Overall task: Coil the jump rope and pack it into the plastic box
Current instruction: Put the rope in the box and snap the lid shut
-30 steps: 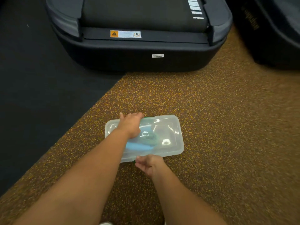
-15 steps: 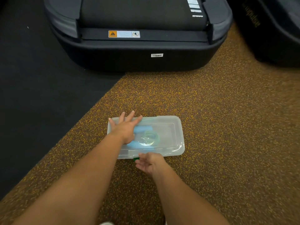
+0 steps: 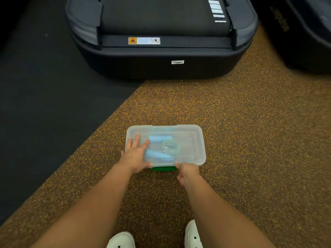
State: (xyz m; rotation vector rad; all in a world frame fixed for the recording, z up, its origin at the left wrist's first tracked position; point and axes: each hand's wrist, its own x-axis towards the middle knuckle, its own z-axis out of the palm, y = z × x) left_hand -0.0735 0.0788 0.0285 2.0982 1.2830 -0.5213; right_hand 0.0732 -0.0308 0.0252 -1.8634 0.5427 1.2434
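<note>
A clear plastic box [image 3: 194, 140] with its lid on lies on the speckled brown floor. Through the lid I see the jump rope [image 3: 169, 145]: two light blue handles and a pale green coil between them. My left hand [image 3: 135, 155] rests flat on the left part of the lid, fingers spread. At the box's near edge, my right hand [image 3: 187, 171] has its fingers curled beside a green latch [image 3: 163, 168] on the front side. Whether those fingers grip the rim I cannot tell.
The rear end of a black treadmill [image 3: 161, 56] stands just beyond the box. A second dark machine [image 3: 304, 33] is at the far right. Black matting [image 3: 44, 104] covers the floor to the left. My white shoes [image 3: 121, 240] show at the bottom edge.
The left hand has flattened on the lid, and the box now lies squarer to me. The right hand has shifted right along the near edge, uncovering the green latch.
</note>
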